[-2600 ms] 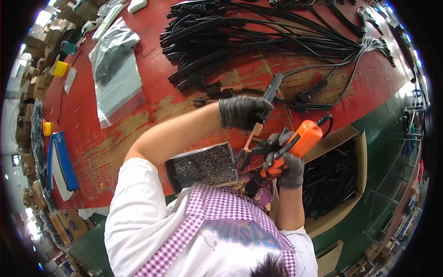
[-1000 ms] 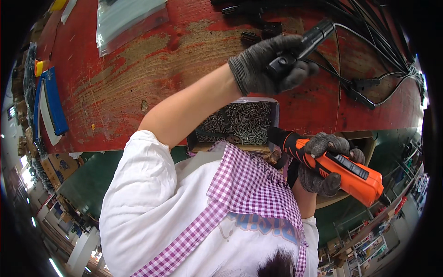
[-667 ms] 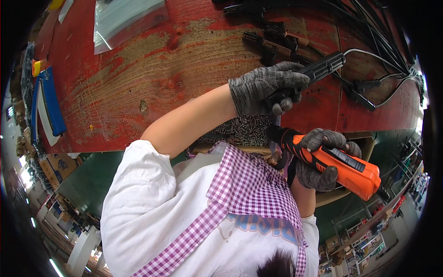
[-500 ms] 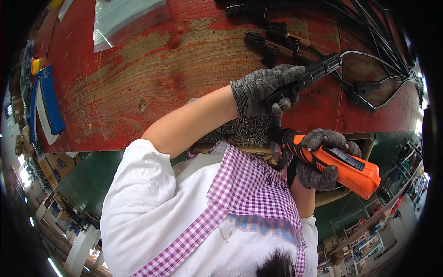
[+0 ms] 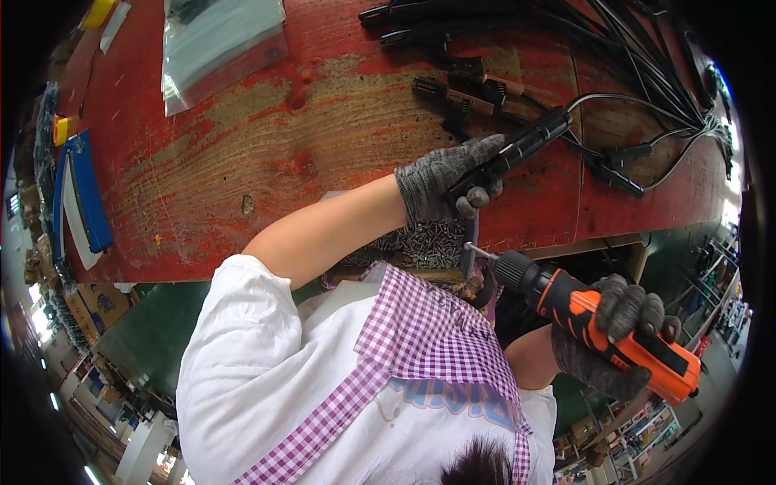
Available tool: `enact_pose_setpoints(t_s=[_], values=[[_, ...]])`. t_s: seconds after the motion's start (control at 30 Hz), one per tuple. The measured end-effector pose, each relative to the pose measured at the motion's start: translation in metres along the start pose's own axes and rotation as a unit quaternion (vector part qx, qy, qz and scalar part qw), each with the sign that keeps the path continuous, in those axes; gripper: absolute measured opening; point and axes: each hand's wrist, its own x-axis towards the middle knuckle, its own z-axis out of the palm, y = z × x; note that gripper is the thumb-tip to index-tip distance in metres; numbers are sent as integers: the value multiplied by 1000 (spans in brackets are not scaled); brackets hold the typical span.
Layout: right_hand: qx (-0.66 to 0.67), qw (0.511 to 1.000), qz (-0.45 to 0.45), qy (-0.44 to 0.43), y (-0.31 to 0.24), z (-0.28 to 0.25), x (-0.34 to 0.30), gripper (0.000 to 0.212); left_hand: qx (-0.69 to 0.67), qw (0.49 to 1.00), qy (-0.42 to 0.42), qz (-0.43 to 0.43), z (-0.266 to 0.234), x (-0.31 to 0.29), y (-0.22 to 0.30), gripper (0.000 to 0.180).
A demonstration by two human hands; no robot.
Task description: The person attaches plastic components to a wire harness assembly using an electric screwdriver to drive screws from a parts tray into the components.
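My left hand (image 5: pixel 457 176), in a grey knit glove, is closed around a long black plastic handle (image 5: pixel 529 149) with a cable running out of its far end. It holds the handle at a slant just above the red table. My right hand (image 5: pixel 618 339), gloved alike, grips an orange and black cordless screwdriver (image 5: pixel 578 311) beyond the table's near edge. Its metal bit (image 5: pixel 481 252) points left, toward the right end of a tray of small screws (image 5: pixel 420 245). Whether a screw sits on the bit is too small to tell.
Behind the left hand lie several black handles with copper-coloured parts (image 5: pixel 473 101). Bundled black cables (image 5: pixel 647 73) spread over the far right. A clear plastic bag (image 5: pixel 226 52) lies at the far left of the worn red table (image 5: pixel 323 121), and a blue holder (image 5: pixel 85 194) stands at its left edge.
The screwdriver has moved down and right, away from the black handle, and its bit now shows beside the screw tray. My left hand keeps its hold, slightly lower and further left in view.
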Motion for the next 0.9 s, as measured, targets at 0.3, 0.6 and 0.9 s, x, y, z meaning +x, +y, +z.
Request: enact_pose_setpoints(t_s=[0.3, 0.6, 0.9], values=[[-52, 992, -93, 65, -2, 8, 27, 37, 14, 1000, -19, 6, -4, -3, -3, 27], [-64, 991, -89, 79, 13, -4, 26, 45, 26, 999, -28, -14, -4, -4, -4, 27], [-46, 991, -88, 90, 17, -2, 26, 45, 32, 999, -16, -11, 3, -4, -5, 35]])
